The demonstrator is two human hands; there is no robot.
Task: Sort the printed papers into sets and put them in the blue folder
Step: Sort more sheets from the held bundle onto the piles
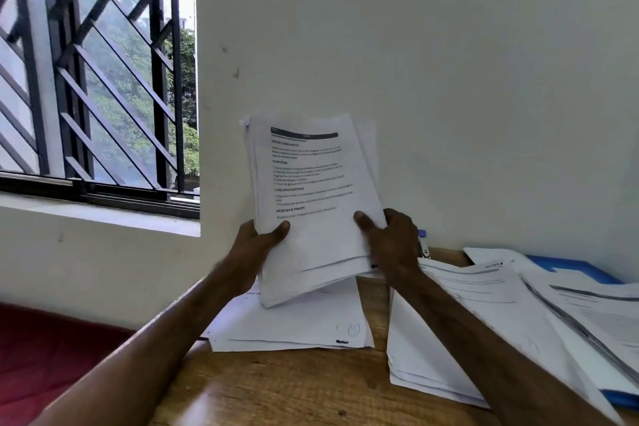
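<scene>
Held papers: a loose sheaf of printed papers, upright above the table, edges uneven.
Left hand: grips the lower left corner, thumb across the front page.
Right hand: grips the lower right edge, thumb on the front.
Blue folder: far right of the table, mostly under loose sheets.
Other piles: one flat pile beneath the sheaf, another spread to the right.
Handling: judged light, limp and slippery between pages. Sheets may slide out, so support both lower edges.
</scene>
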